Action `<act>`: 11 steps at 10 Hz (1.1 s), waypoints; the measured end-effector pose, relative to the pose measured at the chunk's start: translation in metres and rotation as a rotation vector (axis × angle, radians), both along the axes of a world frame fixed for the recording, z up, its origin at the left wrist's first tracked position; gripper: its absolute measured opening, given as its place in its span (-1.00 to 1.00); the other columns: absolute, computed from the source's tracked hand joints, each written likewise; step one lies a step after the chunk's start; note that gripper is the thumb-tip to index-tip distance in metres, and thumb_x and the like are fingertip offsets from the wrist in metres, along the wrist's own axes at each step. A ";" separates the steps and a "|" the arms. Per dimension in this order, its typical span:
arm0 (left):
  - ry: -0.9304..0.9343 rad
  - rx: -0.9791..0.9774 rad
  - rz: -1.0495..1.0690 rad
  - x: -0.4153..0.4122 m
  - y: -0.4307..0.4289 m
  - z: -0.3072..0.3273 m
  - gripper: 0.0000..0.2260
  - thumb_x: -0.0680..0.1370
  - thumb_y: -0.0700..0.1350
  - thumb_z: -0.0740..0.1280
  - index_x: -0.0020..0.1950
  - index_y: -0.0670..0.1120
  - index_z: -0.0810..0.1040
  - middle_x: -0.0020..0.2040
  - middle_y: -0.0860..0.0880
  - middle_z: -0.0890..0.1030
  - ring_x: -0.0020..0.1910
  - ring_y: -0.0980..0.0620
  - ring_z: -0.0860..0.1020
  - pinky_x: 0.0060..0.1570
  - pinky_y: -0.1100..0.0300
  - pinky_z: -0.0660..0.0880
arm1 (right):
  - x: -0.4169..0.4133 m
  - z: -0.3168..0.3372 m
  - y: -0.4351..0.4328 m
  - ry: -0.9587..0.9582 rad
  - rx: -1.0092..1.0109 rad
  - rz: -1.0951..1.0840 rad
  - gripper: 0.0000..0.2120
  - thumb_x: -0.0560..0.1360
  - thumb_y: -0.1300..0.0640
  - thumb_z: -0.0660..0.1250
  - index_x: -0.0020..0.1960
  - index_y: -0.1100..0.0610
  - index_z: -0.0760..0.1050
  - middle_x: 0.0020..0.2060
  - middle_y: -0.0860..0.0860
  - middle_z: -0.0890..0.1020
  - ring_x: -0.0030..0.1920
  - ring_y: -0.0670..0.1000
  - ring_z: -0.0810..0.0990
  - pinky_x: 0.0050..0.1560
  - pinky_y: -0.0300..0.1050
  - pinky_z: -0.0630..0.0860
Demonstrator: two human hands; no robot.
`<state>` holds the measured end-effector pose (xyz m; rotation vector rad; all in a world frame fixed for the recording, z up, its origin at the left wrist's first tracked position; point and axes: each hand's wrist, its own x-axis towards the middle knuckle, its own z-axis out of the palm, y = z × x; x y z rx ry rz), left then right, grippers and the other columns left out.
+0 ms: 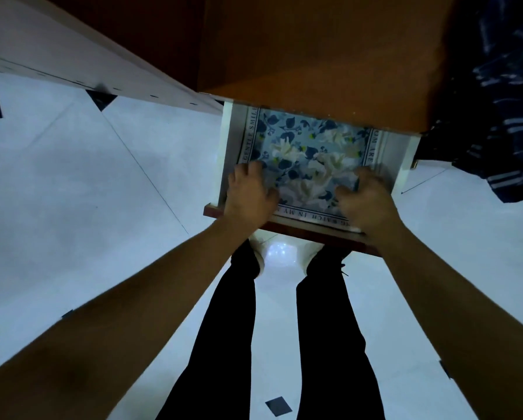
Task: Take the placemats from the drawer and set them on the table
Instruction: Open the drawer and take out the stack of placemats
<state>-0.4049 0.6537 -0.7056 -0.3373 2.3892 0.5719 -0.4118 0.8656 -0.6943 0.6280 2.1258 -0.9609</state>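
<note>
A white drawer [227,153] with a reddish wooden front stands pulled out from under an orange-brown tabletop [321,56]. Inside lies a placemat [308,147] with blue leaves, white flowers and a lettered border; its far part is hidden under the tabletop. My left hand [249,192] rests on the mat's near left corner with curled fingers. At the near right corner my right hand [365,198] has its fingers curled at the mat's edge. Whether either hand has the mat pinched is unclear.
My legs in black trousers stand on a pale tiled floor [102,207] right in front of the drawer. A dark striped cloth [503,116] hangs at the right. A white board or furniture edge [72,56] slants across the upper left.
</note>
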 end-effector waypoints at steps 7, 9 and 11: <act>-0.209 -0.033 0.350 -0.004 -0.005 -0.035 -0.43 0.41 -0.10 0.41 0.38 -0.15 0.31 0.34 -0.20 0.41 0.31 -0.23 0.43 0.28 -0.11 0.46 | -0.004 -0.088 -0.009 -0.337 -0.127 -0.469 0.01 0.22 -0.30 0.33 0.55 0.10 0.12 0.42 0.10 0.39 0.39 0.11 0.41 0.33 -0.04 0.40; 0.053 0.108 0.620 0.001 -0.004 -0.020 -0.65 0.48 -0.34 0.26 0.26 -0.14 0.50 0.19 -0.12 0.60 0.17 -0.11 0.56 0.20 0.15 0.51 | -0.011 -0.089 -0.012 -0.395 -0.091 -0.378 -0.29 0.54 -0.11 0.33 0.56 0.15 0.16 0.52 0.09 0.27 0.49 0.17 0.27 0.50 0.03 0.23; 0.262 0.223 0.730 0.013 0.003 -0.008 -0.57 0.49 -0.38 0.30 0.28 -0.01 0.46 0.36 0.03 0.46 0.32 0.10 0.46 0.31 0.18 0.48 | -0.021 -0.083 0.004 -0.608 -0.135 -0.453 -0.54 0.51 -0.17 0.35 0.25 0.11 0.41 0.14 0.03 0.45 -0.05 0.09 0.51 -0.03 -0.06 0.49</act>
